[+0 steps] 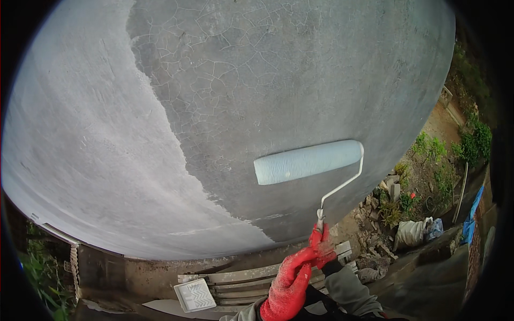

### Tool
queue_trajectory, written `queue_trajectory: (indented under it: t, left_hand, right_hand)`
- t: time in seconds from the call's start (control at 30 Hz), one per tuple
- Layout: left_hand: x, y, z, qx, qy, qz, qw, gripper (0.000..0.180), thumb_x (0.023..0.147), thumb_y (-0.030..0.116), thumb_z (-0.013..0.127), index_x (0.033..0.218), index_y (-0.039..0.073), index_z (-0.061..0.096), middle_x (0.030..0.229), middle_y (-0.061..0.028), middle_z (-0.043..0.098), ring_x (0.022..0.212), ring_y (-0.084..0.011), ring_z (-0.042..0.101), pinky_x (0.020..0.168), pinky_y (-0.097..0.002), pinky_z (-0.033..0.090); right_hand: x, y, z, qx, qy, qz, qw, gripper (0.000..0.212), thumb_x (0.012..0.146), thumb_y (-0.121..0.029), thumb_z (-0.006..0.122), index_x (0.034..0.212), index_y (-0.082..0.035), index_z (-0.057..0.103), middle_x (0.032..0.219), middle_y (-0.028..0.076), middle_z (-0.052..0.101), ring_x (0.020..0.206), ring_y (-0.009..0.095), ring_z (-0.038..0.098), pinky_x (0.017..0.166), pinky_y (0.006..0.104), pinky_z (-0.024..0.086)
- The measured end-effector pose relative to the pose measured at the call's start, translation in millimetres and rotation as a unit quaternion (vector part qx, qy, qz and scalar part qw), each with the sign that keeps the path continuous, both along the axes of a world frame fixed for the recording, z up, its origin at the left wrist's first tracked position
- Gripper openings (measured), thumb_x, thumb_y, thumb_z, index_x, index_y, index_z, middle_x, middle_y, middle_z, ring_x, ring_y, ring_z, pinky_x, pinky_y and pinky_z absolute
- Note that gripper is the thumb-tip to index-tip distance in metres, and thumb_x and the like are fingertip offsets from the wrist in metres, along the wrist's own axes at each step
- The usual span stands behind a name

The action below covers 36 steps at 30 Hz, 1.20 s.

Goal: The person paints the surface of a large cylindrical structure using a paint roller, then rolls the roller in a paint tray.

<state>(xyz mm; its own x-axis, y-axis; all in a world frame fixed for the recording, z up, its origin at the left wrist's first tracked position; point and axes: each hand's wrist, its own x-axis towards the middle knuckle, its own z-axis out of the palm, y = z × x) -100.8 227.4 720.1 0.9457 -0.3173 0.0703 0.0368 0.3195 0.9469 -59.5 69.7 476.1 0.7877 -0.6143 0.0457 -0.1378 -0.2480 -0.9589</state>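
Both my hands wear red gloves, whitened in places. A paint roller (309,162) with a long pale blue-white sleeve and a bent white wire frame points away from me. My right hand (324,250) is closed around its handle just below the wire frame. Nearer to me, my left hand (289,286) is closed on the same handle, its fingers overlapping the right hand. Most of the handle is hidden by the gloves. The sleeve appears to lie against a grey wall (342,85), on the darker, cracked-looking part. To the left, the wall's surface is lighter, with a ragged border between the two.
A white ribbed paint tray (195,296) rests by wooden planks (241,289) low in the view. At the right lie broken stones (369,219), plants (474,144), a pale sack (411,235) and a blue sheet (471,219). Greenery also shows at the lower left.
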Motion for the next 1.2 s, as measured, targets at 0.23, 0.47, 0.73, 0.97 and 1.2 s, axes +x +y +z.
queue_trajectory:
  t: [0.23,0.47,0.73,0.97,1.2]
  left_hand:
    - [1,-5,-17,-0.028,0.059,-0.003,0.998,0.026,0.100,0.008,0.045,0.122,-0.001,0.053,0.115,-0.0108,0.059,0.102,-0.0180,0.059,0.092,-0.0298,0.044]
    - [12,11,-25,0.013,0.004,-0.023,1.000,0.027,0.099,0.009,0.045,0.124,-0.001,0.052,0.116,-0.0119,0.057,0.104,-0.0197,0.058,0.093,-0.0320,0.044]
    - [27,61,-59,0.004,0.030,-0.044,0.999,0.030,0.100,0.013,0.047,0.127,0.001,0.051,0.117,-0.0111,0.057,0.104,-0.0210,0.058,0.093,-0.0340,0.045]
    - [28,78,-151,0.027,0.105,-0.060,0.992,0.031,0.099,0.010,0.049,0.128,0.001,0.051,0.115,-0.0092,0.060,0.104,-0.0190,0.059,0.093,-0.0326,0.045]
    - [25,54,-182,0.067,0.071,-0.079,0.992,0.029,0.099,0.006,0.046,0.126,-0.001,0.053,0.113,-0.0101,0.060,0.102,-0.0191,0.059,0.092,-0.0301,0.044]
  right_hand:
    - [-57,28,-67,-0.028,0.046,0.058,0.997,0.026,0.095,-0.029,0.052,0.100,-0.004,0.052,0.075,0.021,0.060,0.072,0.043,0.061,0.056,0.0477,0.044]
    - [26,17,138,0.111,-0.026,0.017,0.993,0.019,0.094,-0.021,0.052,0.101,-0.004,0.052,0.070,0.012,0.058,0.061,0.026,0.060,0.057,0.0376,0.046]
    - [42,24,30,0.033,-0.076,-0.026,0.996,0.017,0.096,-0.018,0.048,0.105,-0.004,0.052,0.066,-0.002,0.047,0.055,0.008,0.044,0.047,0.0254,0.036]
    - [-50,96,-129,0.012,0.158,-0.031,0.987,0.030,0.091,-0.032,0.053,0.104,-0.005,0.054,0.078,0.026,0.059,0.079,0.052,0.055,0.064,0.0552,0.042]
    - [-22,72,-90,0.025,0.132,-0.041,0.990,0.024,0.090,-0.026,0.055,0.100,-0.004,0.053,0.074,0.024,0.058,0.074,0.049,0.056,0.060,0.0498,0.044]
